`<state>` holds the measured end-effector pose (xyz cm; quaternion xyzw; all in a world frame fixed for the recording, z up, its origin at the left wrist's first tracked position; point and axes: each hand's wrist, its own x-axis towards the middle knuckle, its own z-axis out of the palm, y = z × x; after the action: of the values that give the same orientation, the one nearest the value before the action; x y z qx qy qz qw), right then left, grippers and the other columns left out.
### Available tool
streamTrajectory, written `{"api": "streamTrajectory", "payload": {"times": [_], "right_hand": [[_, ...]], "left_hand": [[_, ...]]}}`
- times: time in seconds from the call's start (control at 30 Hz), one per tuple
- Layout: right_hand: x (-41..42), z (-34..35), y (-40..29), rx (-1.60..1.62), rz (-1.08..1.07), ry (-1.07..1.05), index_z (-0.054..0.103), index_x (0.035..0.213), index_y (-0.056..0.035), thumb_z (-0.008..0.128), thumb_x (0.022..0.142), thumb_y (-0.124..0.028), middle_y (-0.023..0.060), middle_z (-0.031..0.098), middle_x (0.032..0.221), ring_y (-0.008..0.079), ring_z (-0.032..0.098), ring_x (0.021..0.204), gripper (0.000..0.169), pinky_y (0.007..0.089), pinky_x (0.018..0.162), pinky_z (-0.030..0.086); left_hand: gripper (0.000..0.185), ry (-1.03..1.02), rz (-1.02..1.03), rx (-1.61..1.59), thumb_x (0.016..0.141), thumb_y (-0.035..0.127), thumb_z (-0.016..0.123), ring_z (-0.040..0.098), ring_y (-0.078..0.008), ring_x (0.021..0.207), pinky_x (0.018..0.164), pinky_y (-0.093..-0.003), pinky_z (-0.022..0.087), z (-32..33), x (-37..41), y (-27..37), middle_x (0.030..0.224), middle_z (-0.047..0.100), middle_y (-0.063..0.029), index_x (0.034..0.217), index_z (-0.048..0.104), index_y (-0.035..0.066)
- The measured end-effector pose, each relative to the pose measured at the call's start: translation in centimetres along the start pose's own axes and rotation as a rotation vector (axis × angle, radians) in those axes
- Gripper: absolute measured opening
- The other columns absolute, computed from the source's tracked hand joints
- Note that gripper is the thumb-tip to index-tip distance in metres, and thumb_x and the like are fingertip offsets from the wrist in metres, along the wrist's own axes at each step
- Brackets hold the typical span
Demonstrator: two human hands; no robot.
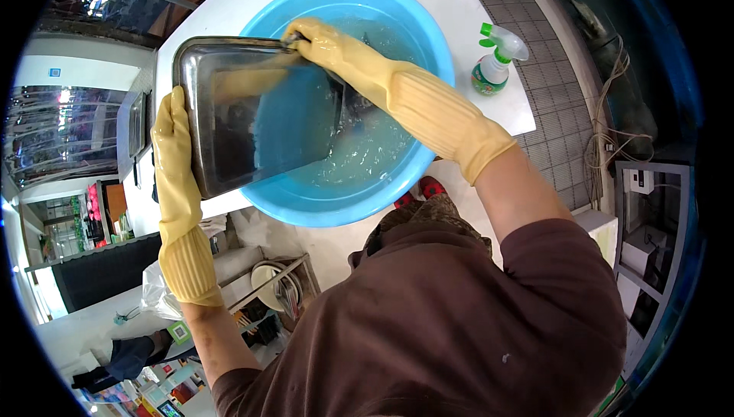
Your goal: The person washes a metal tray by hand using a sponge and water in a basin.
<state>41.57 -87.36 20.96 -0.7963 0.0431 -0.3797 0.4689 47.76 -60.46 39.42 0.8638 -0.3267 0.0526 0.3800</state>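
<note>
A rectangular metal baking pan (229, 147) is tilted over a round blue plastic basin (441, 61) of soapy water. Its shiny inside mirrors part of a glove and the blue basin. My left hand (172, 116), in a wet yellow rubber glove, grips the pan's left side with the fingers along the rim. Also gloved in yellow, my right hand (314, 44) pinches a small dark scouring pad (295, 38) against the pan's far rim. The pan's right end reaches over the water; whether it dips in cannot be made out.
The basin stands on a white table (189, 53), overhanging its near edge. A spray bottle (492, 70) with a green trigger stands right of it. A floor grating (533, 61) and a coiled hose (602, 107) lie farther right. Below left is a shelf with plates (266, 285).
</note>
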Motion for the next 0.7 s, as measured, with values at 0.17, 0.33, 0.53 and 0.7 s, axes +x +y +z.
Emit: {"api": "streamTrajectory", "payload": {"times": [0.17,0.33,0.53,0.7], "right_hand": [[-1.0,-0.2,4.4,-0.129,0.330,-0.151,0.067,0.104,-0.0078,0.057,0.092,-0.003,0.0134,0.072,0.110,0.0341,0.067,0.103,0.017,0.0409,0.088,0.052],[-3.0,-0.6,5.8,-0.572,0.500,-0.558,0.071,0.112,-0.0085,0.062,0.090,-0.003,0.0152,0.074,0.112,0.0361,0.071,0.103,0.024,0.0451,0.085,0.056],[-3.3,-1.3,3.1,-0.680,0.746,-0.678,0.074,0.119,-0.0091,0.068,0.086,-0.005,0.0177,0.072,0.118,0.0373,0.070,0.110,0.034,0.0513,0.087,0.058],[-3.1,1.6,5.0,-0.608,0.634,-0.604,0.075,0.111,-0.0074,0.068,0.085,-0.005,0.0177,0.074,0.112,0.0347,0.072,0.104,0.027,0.0464,0.085,0.057]], "left_hand": [[0.033,-0.028,-0.115,-0.087,0.108,0.027,0.054,0.050,-0.0115,0.073,0.068,-0.0301,0.045,0.4,0.8,-0.2,0.078,0.061,-0.0062,0.109,0.069,-0.002],[0.033,-0.023,-0.025,0.200,0.107,0.030,0.056,0.059,-0.0153,0.080,0.076,-0.0327,0.050,0.5,2.1,0.9,0.086,0.069,-0.0160,0.116,0.070,0.001],[0.043,0.000,-0.021,0.510,0.104,0.048,0.051,0.069,-0.0352,0.105,0.091,-0.0406,0.051,0.3,1.9,1.1,0.108,0.073,-0.0195,0.124,0.070,0.016],[0.047,-0.020,-0.045,0.606,0.102,0.054,0.046,0.066,-0.0392,0.111,0.095,-0.0440,0.050,1.8,2.2,3.7,0.116,0.071,-0.0183,0.128,0.069,0.022]]}}
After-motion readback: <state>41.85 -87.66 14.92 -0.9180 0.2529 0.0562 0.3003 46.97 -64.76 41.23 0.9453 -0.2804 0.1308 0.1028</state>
